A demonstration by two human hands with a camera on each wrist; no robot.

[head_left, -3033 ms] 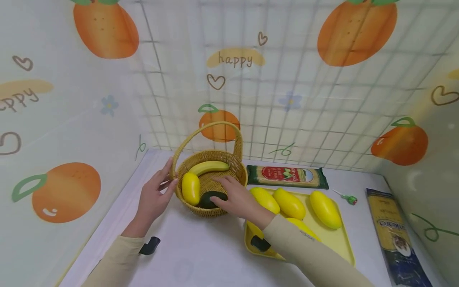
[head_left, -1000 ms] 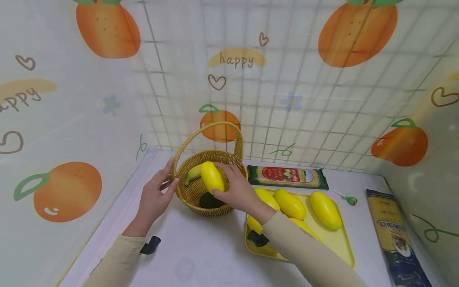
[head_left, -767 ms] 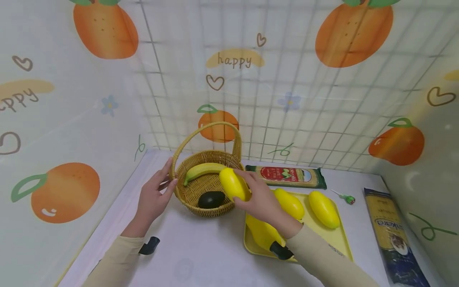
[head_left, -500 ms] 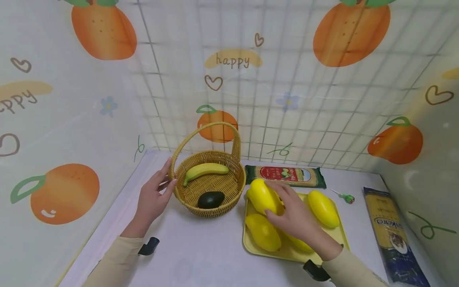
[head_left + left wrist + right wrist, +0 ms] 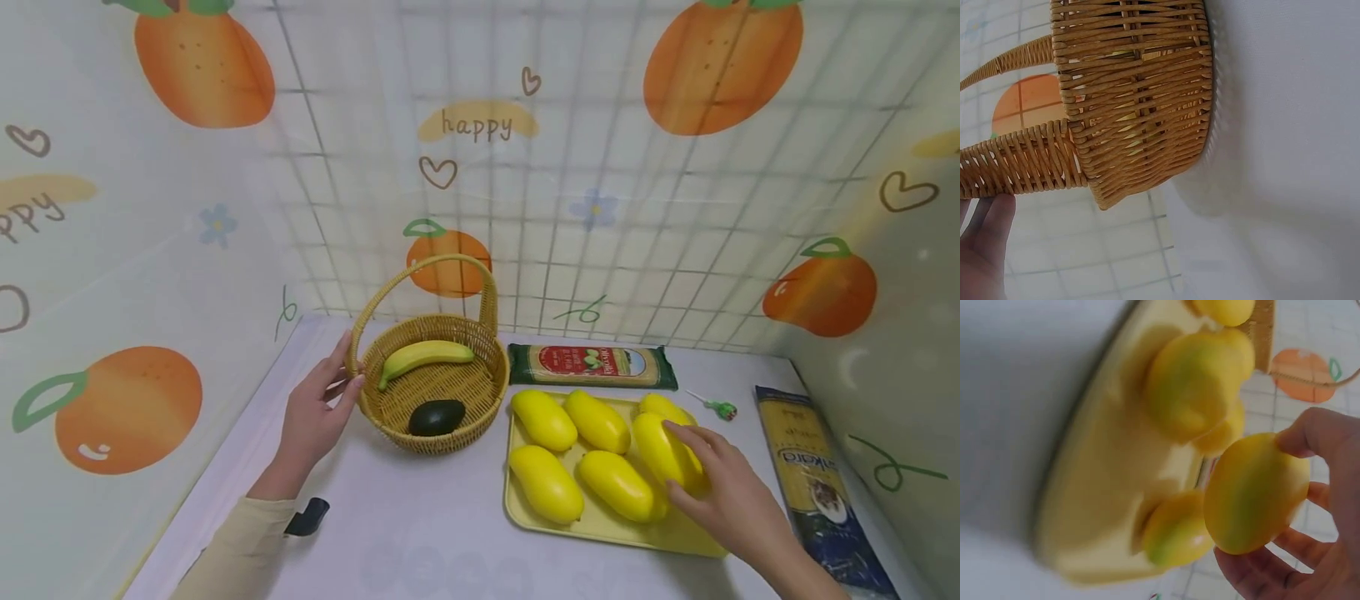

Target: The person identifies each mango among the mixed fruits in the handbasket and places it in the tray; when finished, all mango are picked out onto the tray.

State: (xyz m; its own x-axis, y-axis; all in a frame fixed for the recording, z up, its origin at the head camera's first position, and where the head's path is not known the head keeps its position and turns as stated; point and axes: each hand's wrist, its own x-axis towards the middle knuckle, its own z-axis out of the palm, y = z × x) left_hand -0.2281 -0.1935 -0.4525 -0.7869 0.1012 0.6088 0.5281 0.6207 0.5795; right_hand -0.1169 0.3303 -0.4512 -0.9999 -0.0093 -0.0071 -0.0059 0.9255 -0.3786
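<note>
My left hand [image 5: 315, 417] holds the handle base of a wicker basket [image 5: 495, 400], thumb in front and some fingers hidden behind it. Inside the basket lie a banana [image 5: 426, 355] along the back and a dark avocado [image 5: 437, 418] near the front. Over the right part of a yellow tray [image 5: 686, 533], my right hand [image 5: 738, 504] grips a yellow mango [image 5: 1257, 494] between thumb and fingers. Beneath and behind this fruit, another mango [image 5: 1175, 531] lies on the tray. Several more mangoes [image 5: 600, 421] fill the tray's left and middle.
Behind the tray lies a green-ended pasta packet [image 5: 592, 367]. A green-wrapped lollipop [image 5: 723, 410] rests beyond its back right corner. Farther right is a blue and yellow pasta packet [image 5: 817, 492]. A printed curtain [image 5: 570, 250] hangs over a wire grid at the back.
My right hand has lifted a mango out of the basket and carried it right, over the tray's right side. The left hand has stayed at the basket handle.
</note>
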